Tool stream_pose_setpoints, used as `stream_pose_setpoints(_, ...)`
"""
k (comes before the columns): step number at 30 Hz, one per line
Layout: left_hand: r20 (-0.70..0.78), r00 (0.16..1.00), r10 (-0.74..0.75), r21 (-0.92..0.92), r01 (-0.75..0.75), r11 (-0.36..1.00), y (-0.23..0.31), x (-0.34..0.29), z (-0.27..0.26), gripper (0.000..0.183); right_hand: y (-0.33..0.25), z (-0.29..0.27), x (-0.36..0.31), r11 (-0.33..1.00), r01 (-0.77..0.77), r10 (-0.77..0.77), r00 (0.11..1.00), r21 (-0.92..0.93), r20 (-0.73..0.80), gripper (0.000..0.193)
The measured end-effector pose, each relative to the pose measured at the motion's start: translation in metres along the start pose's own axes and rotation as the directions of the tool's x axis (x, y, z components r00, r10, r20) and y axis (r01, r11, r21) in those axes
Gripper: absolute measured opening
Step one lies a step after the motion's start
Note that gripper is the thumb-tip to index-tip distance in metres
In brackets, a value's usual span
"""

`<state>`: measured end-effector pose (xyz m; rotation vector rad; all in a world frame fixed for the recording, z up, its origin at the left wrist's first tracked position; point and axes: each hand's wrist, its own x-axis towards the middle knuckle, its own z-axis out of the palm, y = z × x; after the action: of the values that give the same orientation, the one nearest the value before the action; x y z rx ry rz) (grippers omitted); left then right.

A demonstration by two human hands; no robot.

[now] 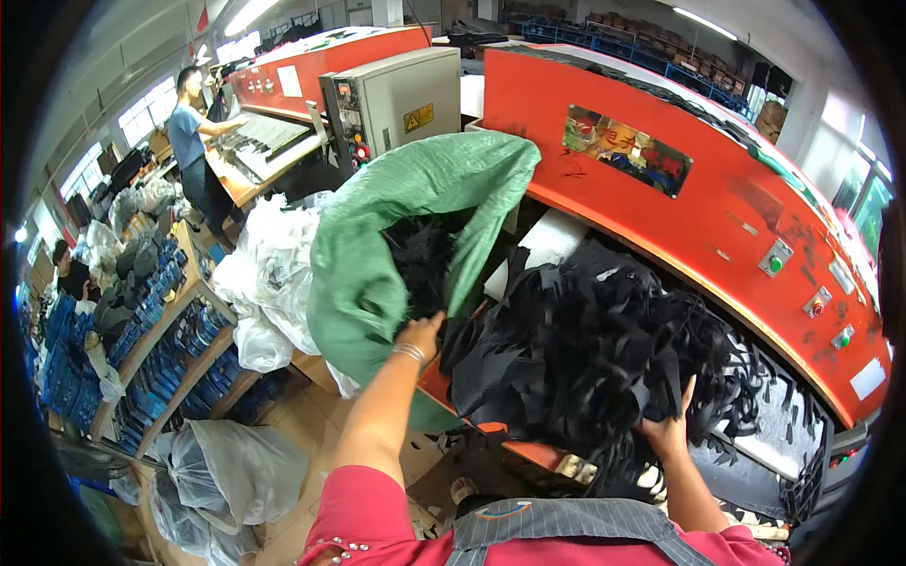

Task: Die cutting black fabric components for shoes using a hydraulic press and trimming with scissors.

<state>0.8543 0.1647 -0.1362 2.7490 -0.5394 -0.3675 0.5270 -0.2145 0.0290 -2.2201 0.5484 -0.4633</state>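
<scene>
A big green woven sack [354, 236] stands with its mouth wide, and dark scraps [420, 264] show inside it. On its near right rim my left hand [422, 338] is closed, the fingertips partly hidden by the sack. To the right, a large tangled heap of black fabric scraps [566, 349] lies on the machine's bed and reaches up to the sack's mouth. My right hand [668, 430] cups the near right side of this heap, thumb pointing up, its fingers buried among the strips.
Behind the heap runs a long red machine housing [528, 113] with buttons. A grey control cabinet [406, 99] stands beyond the sack. White plastic bags [278, 283] and a rack of blue pieces [179, 368] are at left. A person [189, 141] works at another machine.
</scene>
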Motion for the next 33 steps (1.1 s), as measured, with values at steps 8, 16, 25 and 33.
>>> stream_pose_setpoints(8,0.171,0.982,-0.082,-0.503,0.158,0.850,-0.041,0.018,0.057,0.041,-0.044,0.091,0.144,0.979,0.105,-0.107,0.994,0.176,0.000,0.130)
stream_pose_setpoints(16,-0.165,0.976,-0.143,-0.691,-0.010,0.723,0.002,0.004,0.016,0.043,-0.142,0.211,0.229,0.874,0.395,-0.371,0.918,0.284,-0.136,0.115)
stream_pose_setpoints(25,-0.490,0.845,-0.217,-0.737,-0.268,0.621,-0.040,-0.020,-0.055,0.046,-0.234,0.311,0.272,0.836,0.522,-0.541,0.835,0.172,0.096,0.093)
stream_pose_setpoints(33,-0.645,0.257,-0.720,-0.711,0.143,0.688,-0.105,0.017,-0.103,0.026,-0.257,0.463,0.259,0.917,0.398,-0.393,0.909,-0.011,0.137,0.076)
